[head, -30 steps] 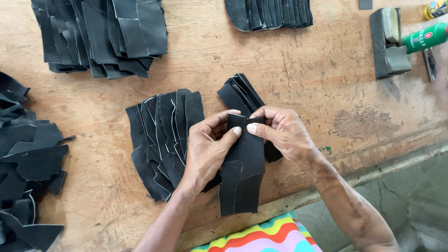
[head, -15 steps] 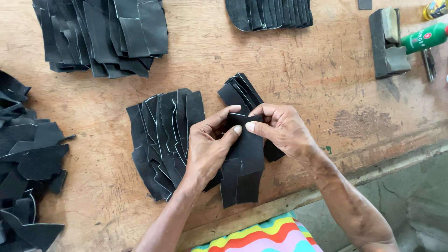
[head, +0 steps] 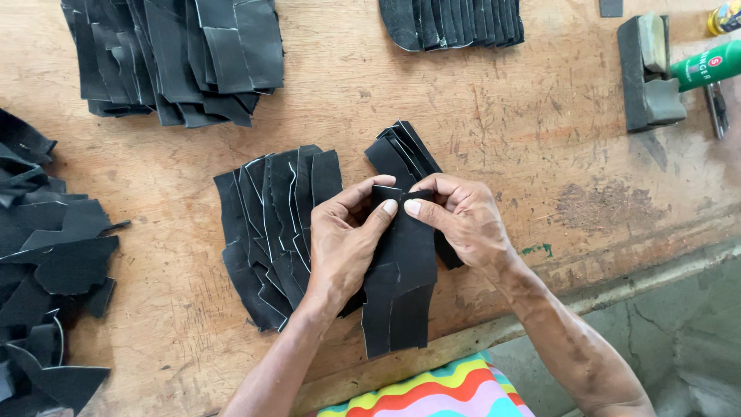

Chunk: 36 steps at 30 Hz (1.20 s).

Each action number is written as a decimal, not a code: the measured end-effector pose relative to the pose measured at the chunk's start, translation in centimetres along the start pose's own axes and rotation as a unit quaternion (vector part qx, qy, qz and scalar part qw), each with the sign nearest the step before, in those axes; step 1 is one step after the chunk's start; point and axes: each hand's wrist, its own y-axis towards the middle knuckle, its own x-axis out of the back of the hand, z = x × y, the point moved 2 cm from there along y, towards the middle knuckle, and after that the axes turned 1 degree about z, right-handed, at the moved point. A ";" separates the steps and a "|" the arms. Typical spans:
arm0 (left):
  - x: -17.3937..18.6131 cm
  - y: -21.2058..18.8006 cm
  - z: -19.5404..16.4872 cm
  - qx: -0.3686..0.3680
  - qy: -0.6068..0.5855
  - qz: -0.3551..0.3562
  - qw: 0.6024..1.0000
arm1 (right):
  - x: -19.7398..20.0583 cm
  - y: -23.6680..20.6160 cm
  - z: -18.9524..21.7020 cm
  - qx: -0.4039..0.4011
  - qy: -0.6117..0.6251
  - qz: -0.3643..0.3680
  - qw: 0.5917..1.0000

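Both hands pinch one stack of black leather pieces (head: 401,286) at its top edge: the left hand (head: 343,247) with thumb and forefinger, the right hand (head: 463,220) likewise. The stack hangs over the wooden surface (head: 478,116), just right of a fanned pile (head: 274,224), apparently leather too.

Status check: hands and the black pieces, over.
Left hand and right hand both pinching the black piece at its top. Fanned stack beside. Nothing blocking.

The leather pieces (head: 401,286) and every stack (head: 278,224) are black with pale cut edges. The counter (head: 478,100) is worn tan wood. The bottle (head: 706,66) is green. The cloth (head: 440,394) has wavy rainbow stripes.
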 end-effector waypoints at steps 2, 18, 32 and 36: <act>0.1 0.0 -0.1 0.003 0.015 -0.003 1.000 | 0.0 0.0 0.0 -0.002 -0.007 0.000 1.000; -0.2 -0.2 -0.4 0.007 0.090 0.016 0.996 | 1.2 0.2 0.7 -0.058 -0.040 0.032 0.997; 0.5 0.1 0.2 0.042 0.053 0.053 0.996 | 0.4 0.3 0.6 -0.048 -0.048 0.013 0.998; 0.5 0.0 0.0 0.028 0.097 0.051 0.994 | 0.1 0.0 1.0 -0.060 -0.061 0.002 0.996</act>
